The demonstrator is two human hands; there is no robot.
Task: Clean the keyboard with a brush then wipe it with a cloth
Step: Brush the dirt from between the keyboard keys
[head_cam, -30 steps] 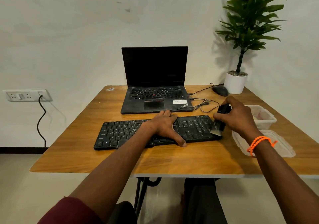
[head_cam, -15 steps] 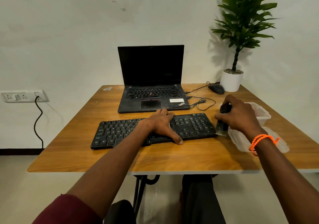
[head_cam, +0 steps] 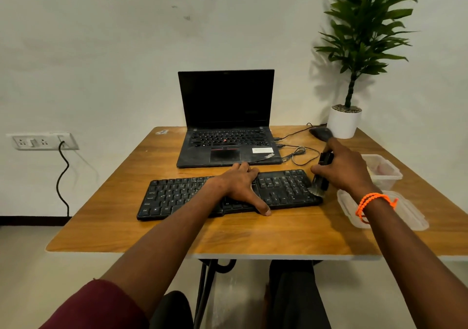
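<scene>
Now, keyboard (head_cam: 182, 197): I see it lying black across the table (head_cam: 114, 214), before the laptop (head_cam: 228, 136).
Left grip (head_cam: 240, 186): flat, fingers spread, pressing mid-keyboard.
Right grip (head_cam: 347, 169): I've fingers curled around the brush (head_cam: 321, 176), bristles at the keyboard's right end.

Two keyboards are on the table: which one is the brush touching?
The separate black keyboard nearer the person, not the laptop behind it. The right hand holds the brush at its right end; the left hand presses its middle.
</scene>
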